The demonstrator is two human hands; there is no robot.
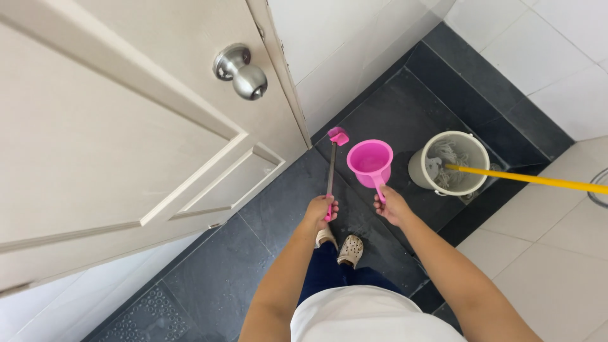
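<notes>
Left hand [321, 211] clenched on brush [331, 171], shaft running far toward door [126, 126]; right hand [391, 206] gripping dipper [370, 161] handle, bowl far, bucket [451, 163] to its right.

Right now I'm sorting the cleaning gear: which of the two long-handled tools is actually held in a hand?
The pink-headed brush, gripped by the left hand. The yellow-handled mop rests unheld in the grey bucket.

Both bare arms reach forward and down, elbows slightly bent. The left hand [321, 211] is fisted, knuckles up, fingers wrapped fully around its grip. The right hand [391, 206], just beside it, is closed too, thumb on top, wrist straight.
</notes>
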